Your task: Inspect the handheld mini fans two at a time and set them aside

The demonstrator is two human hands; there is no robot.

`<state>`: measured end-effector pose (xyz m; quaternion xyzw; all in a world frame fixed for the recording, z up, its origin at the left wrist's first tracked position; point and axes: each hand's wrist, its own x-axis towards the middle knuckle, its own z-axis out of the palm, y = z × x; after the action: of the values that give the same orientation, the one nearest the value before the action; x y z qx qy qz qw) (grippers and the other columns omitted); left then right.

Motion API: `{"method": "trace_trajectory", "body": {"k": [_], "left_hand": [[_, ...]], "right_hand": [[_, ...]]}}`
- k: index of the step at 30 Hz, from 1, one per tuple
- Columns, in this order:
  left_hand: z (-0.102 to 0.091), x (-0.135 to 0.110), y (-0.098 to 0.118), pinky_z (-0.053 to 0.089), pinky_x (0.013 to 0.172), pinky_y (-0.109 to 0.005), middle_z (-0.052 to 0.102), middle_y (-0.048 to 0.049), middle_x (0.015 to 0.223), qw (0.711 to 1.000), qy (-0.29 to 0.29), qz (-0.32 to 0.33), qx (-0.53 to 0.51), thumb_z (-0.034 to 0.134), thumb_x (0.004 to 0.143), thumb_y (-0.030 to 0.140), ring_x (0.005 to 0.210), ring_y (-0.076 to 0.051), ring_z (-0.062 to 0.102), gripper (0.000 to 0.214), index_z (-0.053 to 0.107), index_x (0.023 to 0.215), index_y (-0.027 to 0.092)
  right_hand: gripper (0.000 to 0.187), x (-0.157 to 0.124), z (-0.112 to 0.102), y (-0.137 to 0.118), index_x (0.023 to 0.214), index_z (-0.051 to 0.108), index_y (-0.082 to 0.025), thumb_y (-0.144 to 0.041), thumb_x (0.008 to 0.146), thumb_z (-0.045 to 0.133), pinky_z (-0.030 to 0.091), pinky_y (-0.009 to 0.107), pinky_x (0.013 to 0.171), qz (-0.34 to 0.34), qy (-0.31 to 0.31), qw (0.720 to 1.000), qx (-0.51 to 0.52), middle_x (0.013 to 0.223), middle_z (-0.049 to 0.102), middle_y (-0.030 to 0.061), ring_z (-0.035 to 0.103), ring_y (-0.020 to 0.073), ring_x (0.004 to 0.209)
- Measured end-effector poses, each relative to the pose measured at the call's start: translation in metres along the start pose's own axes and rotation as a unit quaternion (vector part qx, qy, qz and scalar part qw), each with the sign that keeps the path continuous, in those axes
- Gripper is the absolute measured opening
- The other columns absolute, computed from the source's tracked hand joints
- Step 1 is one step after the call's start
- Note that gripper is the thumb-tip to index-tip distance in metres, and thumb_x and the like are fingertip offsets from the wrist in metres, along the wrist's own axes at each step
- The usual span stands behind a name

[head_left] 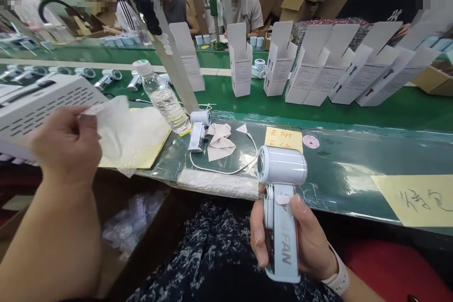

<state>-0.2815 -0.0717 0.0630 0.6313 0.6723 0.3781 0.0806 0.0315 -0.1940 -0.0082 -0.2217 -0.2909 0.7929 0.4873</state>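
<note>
In my right hand is a pale blue handheld fan, upright, with its round head on top and the word FAN on its handle. My fingers wrap its handle at the table's front edge. My left hand is closed at the left, pinching a clear plastic bag that hangs over a yellow sheet. A second handheld fan rests on the table, with a crumpled cloth beside it. A white cable curves between the two fans.
A water bottle stands beside a slanted post. Open white boxes line the green conveyor, with several fans further left. A white slotted machine is at left; discarded plastic lies below. Co-workers sit opposite.
</note>
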Motion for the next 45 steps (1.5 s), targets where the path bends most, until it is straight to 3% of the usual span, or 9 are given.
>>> {"method": "trace_trajectory", "body": {"k": [8,13,18,27,32,34,37,40,45], "left_hand": [[0.055,-0.007,0.030,0.046,0.080,-0.039,0.074,-0.0027,0.082,0.995,-0.037,0.087,-0.014,0.046,0.089,0.049,0.100,-0.026,0.068,0.049,0.067,0.122,0.021],[0.124,-0.045,0.066,0.052,0.095,-0.044,0.074,-0.0080,0.118,0.933,-0.308,0.163,-0.093,0.046,0.091,0.030,0.109,-0.026,0.067,0.036,0.070,0.116,0.022],[0.167,-0.070,0.072,0.052,0.090,-0.042,0.077,-0.0089,0.106,0.889,-0.421,0.138,-0.118,0.054,0.080,0.017,0.099,-0.028,0.069,0.026,0.073,0.099,0.020],[0.172,-0.046,0.052,0.042,0.054,-0.025,0.057,0.0014,0.067,0.805,-0.364,-0.196,-0.426,0.058,0.081,0.029,0.055,-0.013,0.051,0.031,0.065,0.110,0.019],[0.150,-0.048,0.078,0.044,0.063,-0.028,0.055,0.0017,0.069,0.920,-0.316,0.089,-0.215,0.046,0.090,0.017,0.062,-0.014,0.052,0.033,0.063,0.117,0.022],[0.138,-0.059,0.091,0.048,0.070,-0.032,0.064,-0.0028,0.079,0.897,-0.313,0.302,-0.076,0.046,0.091,0.013,0.074,-0.019,0.059,0.032,0.064,0.117,0.020],[0.123,-0.077,0.105,0.048,0.068,-0.034,0.068,-0.0067,0.086,0.808,-0.298,0.507,0.047,0.050,0.091,0.010,0.077,-0.021,0.061,0.032,0.060,0.121,0.013],[0.114,-0.086,0.111,0.047,0.064,-0.033,0.066,-0.0050,0.084,0.804,-0.275,0.521,0.078,0.053,0.095,0.019,0.076,-0.021,0.061,0.033,0.054,0.127,0.013],[0.097,-0.082,0.121,0.048,0.065,-0.029,0.067,-0.0036,0.092,0.865,-0.272,0.420,-0.046,0.044,0.099,0.021,0.077,-0.017,0.062,0.033,0.051,0.132,0.021]], "right_hand": [[0.056,-0.006,0.004,-0.002,0.078,0.066,-0.016,-0.071,0.086,0.056,0.047,0.024,0.046,-0.015,-0.011,1.000,0.004,0.068,0.066,0.0067,0.059,0.0130,0.046],[0.045,0.002,-0.015,-0.002,0.092,0.065,-0.019,-0.063,0.086,0.062,0.051,0.030,0.052,-0.039,0.059,0.985,-0.155,0.073,0.067,0.0049,0.061,0.0169,0.055],[0.021,0.013,-0.041,-0.013,0.085,0.067,-0.022,-0.042,0.082,0.070,0.050,0.037,0.071,-0.144,0.258,0.784,-0.546,0.087,0.064,0.0069,0.059,0.0247,0.081],[0.028,0.036,-0.039,0.003,0.112,0.066,-0.020,-0.036,0.091,0.057,0.048,0.041,0.074,-0.098,0.222,0.673,-0.699,0.099,0.071,0.0130,0.066,0.0308,0.088],[0.024,0.045,-0.027,0.008,0.108,0.068,-0.019,-0.032,0.091,0.060,0.036,0.032,0.057,-0.078,0.191,0.556,-0.805,0.088,0.067,0.0116,0.059,0.0220,0.063],[0.021,0.046,-0.030,0.007,0.104,0.069,-0.018,-0.029,0.088,0.061,0.036,0.032,0.056,-0.089,0.187,0.579,-0.789,0.087,0.068,0.0113,0.058,0.0206,0.062],[0.014,0.043,-0.041,-0.002,0.087,0.070,-0.019,-0.031,0.084,0.063,0.044,0.033,0.063,-0.100,0.179,0.729,-0.654,0.083,0.070,0.0085,0.060,0.0216,0.069],[0.034,0.035,-0.045,-0.014,0.077,0.067,-0.018,-0.052,0.081,0.070,0.049,0.032,0.058,-0.035,0.208,0.907,-0.365,0.067,0.068,0.0048,0.059,0.0195,0.061],[0.047,0.010,-0.014,-0.035,0.081,0.070,-0.016,-0.063,0.077,0.073,0.052,0.028,0.051,0.043,0.137,0.985,-0.097,0.064,0.068,0.0067,0.061,0.0174,0.052]]}}
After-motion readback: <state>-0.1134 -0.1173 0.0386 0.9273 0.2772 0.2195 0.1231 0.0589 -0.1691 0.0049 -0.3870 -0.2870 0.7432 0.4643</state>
